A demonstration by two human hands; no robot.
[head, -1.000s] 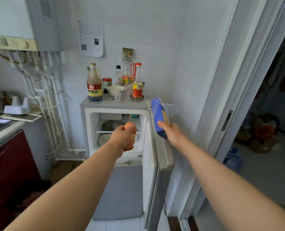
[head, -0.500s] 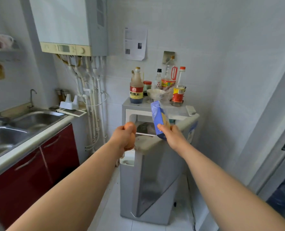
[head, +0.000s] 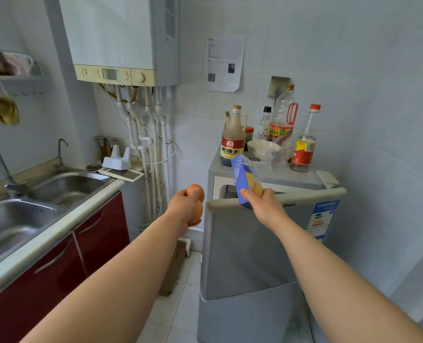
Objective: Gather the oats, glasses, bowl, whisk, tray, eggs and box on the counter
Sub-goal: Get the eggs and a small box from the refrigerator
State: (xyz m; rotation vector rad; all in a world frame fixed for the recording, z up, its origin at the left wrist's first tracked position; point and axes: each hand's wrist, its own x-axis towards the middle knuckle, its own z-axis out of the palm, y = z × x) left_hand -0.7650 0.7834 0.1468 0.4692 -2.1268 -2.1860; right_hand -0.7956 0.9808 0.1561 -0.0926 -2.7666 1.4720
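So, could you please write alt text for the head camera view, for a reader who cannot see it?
A person's left hand holds brown eggs and the right hand grips a blue box, both held out before a small grey fridge with its door ajar. Sauce bottles stand on the fridge; a steel sink lies to the left.

A small home kitchen: a double stainless-steel sink [head: 64,186] sits in a white counter [head: 57,235] over dark-red cabinet doors [head: 101,233]. A white wall-mounted boiler [head: 116,33] hangs above the counter's far end, and sauce bottles [head: 232,142] crowd the top of a small grey fridge [head: 242,256].
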